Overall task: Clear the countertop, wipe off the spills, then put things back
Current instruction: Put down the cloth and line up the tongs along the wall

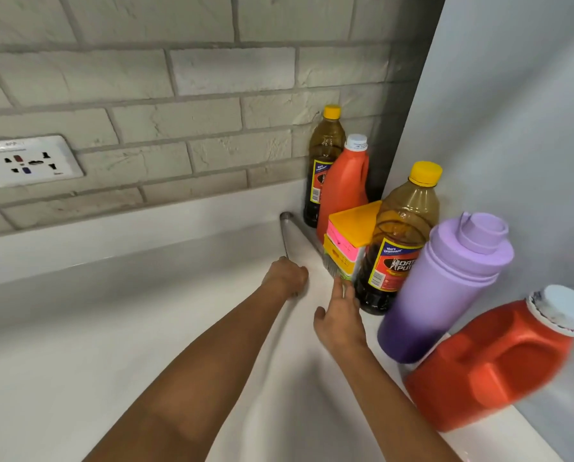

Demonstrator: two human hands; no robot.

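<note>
Judging by the bare white countertop (128,328), clearing looks done; bottles (399,241) crowd the far-right corner. Left hand (287,278) grips, seemingly, a steel bottle (290,238); right hand (340,315) reaches, fingers straight.

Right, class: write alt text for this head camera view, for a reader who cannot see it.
A person's left hand grips a steel bottle lying on a white countertop, while the right hand reaches toward a yellow box. Oil bottles, red jugs and a purple flask stand along the wall.
</note>
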